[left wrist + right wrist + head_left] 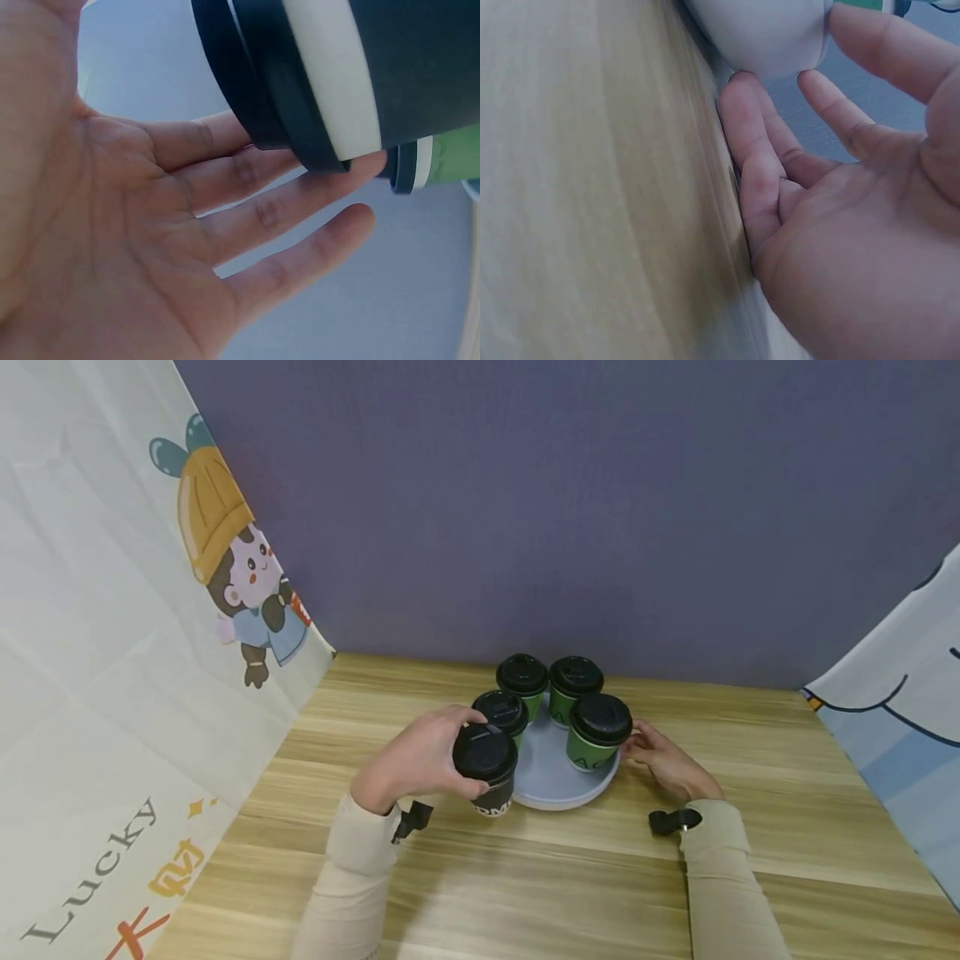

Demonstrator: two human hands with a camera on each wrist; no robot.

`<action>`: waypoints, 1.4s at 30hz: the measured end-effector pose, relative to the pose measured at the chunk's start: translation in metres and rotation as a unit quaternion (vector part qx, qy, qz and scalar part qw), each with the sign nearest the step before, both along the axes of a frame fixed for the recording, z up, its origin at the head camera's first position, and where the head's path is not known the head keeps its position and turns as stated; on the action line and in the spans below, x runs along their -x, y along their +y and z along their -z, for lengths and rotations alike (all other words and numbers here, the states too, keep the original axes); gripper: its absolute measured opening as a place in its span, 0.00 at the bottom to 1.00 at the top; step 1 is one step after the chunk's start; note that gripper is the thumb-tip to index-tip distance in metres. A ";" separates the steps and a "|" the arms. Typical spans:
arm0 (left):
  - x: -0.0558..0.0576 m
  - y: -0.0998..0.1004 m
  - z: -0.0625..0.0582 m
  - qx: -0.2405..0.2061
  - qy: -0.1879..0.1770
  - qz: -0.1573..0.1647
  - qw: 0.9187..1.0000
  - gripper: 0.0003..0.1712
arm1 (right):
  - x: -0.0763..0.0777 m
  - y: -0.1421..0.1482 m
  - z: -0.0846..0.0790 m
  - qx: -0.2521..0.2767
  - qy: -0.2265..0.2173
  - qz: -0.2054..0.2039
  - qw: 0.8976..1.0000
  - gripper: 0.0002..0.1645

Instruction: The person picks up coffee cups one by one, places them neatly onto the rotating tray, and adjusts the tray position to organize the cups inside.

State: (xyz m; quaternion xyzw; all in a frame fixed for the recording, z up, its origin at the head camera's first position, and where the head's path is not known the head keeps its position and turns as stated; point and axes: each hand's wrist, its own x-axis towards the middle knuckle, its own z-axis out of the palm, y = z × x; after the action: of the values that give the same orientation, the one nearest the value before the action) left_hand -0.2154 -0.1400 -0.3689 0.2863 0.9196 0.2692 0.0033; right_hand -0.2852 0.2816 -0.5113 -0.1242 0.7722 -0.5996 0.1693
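Observation:
In the head view my left hand [423, 760] grips a black paper cup [493, 797] with a black lid, thumb and fingers round its upper part. The cup stands before the left edge of a white round tray [551, 793]; whether it touches the table cannot be told. On the tray are several green paper cups with black lids, one at front right [592, 752], one behind the black cup [501, 712]. My right hand [667, 764] holds the tray's right edge, its thumb and fingertips against the white rim [772, 37] in the right wrist view.
The wood-grain table [577, 885] ends at a dark grey-blue backdrop [525, 510] just behind the cups. A white printed cloth [97, 635] hangs along the left side, and a white and blue one [900, 710] along the right.

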 end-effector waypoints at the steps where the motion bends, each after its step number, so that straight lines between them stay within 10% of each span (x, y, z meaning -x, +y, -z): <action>1: 0.000 0.002 0.000 0.001 0.005 0.003 1.000 0.48 | 0.000 0.000 0.000 0.000 0.000 0.000 1.000 0.22; 23: -0.003 0.035 0.003 -0.022 0.114 0.031 0.993 0.51 | 0.001 0.003 0.003 0.024 0.009 -0.014 1.000 0.22; 42: 0.006 0.069 0.034 0.031 0.194 0.029 0.980 0.53 | -0.001 0.001 0.000 0.011 0.008 -0.002 1.000 0.22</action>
State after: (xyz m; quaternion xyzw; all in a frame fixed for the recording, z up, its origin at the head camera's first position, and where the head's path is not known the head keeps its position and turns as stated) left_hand -0.2214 -0.0712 -0.4033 0.3589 0.9021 0.1801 -0.1583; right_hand -0.2839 0.2824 -0.5116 -0.1322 0.7668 -0.6065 0.1633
